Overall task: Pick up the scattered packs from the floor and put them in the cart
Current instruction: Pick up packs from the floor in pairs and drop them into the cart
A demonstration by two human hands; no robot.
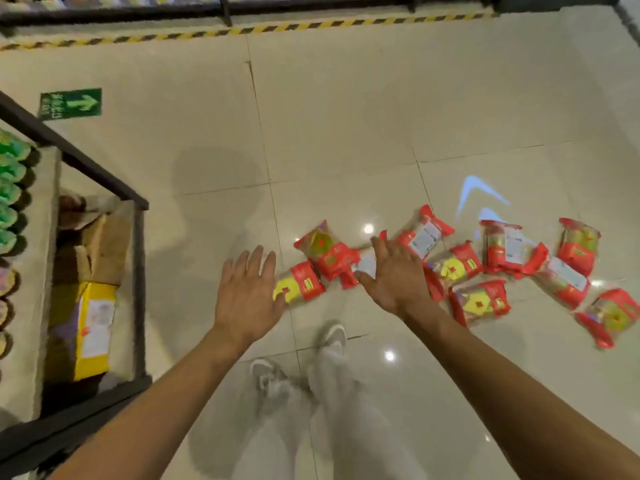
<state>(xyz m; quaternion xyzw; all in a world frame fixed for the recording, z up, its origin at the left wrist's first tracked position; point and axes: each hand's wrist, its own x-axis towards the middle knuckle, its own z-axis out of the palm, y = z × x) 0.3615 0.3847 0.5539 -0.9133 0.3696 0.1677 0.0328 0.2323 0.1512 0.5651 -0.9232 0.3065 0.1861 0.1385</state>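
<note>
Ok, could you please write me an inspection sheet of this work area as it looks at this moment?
Surface: glossy beige tiled floor, with light reflections.
Job's things: about ten red and yellow packs scattered on the floor, some overlapping; the dark-framed bin at left is possibly the cart.
Clutter: a yellow box and brown cartons lie inside that bin.
Grippers: left hand and right hand reach over the packs with fingers spread, holding nothing.
Cables: nothing seen.
Surroundings: hazard tape, green arrow sign, green packs on a left shelf, and the person's shoes.
</note>
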